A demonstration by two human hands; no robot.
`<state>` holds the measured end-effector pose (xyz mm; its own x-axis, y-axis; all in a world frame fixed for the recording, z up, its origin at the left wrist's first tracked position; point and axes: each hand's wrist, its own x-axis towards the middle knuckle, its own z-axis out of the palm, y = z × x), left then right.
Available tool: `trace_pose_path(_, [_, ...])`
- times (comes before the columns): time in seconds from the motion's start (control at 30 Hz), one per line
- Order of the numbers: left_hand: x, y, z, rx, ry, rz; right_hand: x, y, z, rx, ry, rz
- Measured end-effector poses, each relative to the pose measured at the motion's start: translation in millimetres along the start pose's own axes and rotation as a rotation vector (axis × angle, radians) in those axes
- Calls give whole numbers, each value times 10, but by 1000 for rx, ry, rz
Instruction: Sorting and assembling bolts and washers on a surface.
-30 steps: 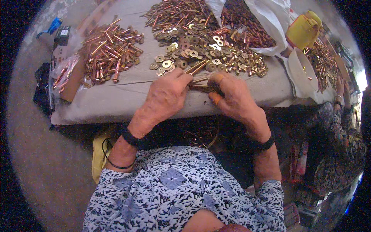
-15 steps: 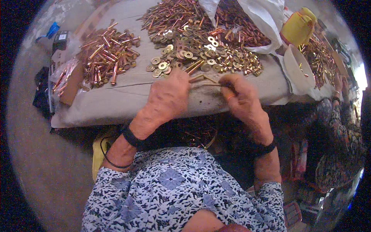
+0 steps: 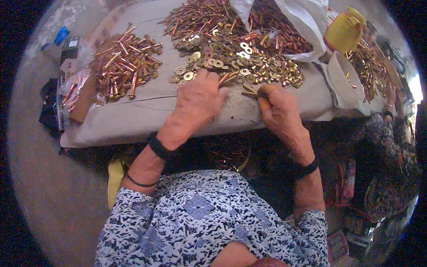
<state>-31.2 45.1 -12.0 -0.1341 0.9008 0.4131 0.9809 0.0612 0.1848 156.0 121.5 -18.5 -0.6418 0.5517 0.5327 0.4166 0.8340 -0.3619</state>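
Works in a dim room, with grey floor [image 3: 35, 173] past the left edge and a co-worker's patterned sleeve [image 3: 396, 155] off to the right. Faces a tabletop [image 3: 129, 120] draped in pale, creased cloth. Has an open white sack [image 3: 307, 24] toward the far edge, a bolt heap [image 3: 126, 64] near the left edge, and washers [image 3: 213, 64] massed between. Curls the left hand [image 3: 200, 98] beside coppery bolts [image 3: 227, 79], set diagonally toward the far right corner; can't be sure, through the blur, whether those fingers grip or merely touch. With the right hand [image 3: 281, 107], pinches brass-coloured rods [image 3: 250, 92] between thumb and fingers, just above the middle of the near edge, with long axis roughly along that edge and free ends toward the left edge, tipped slightly toward the far one.
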Motion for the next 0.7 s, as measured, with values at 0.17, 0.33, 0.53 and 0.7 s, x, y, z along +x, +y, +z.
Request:
trace_pose_path(0.17, [76, 116, 67, -30, -91, -91, 4, -43, 25, -34, 27, 14])
trace_pose_path(0.33, [39, 74, 27, -209, -122, -68, -28, -94, 60, 101, 187, 111])
trace_pose_path(0.53, [-193, 222, -243, -1257, -380, -517, -33, -229, 128, 230, 257, 213])
trace_pose_path(0.7, [-333, 261, -88, -1944, -272, -667, -80, -560, 251, 328, 201, 189])
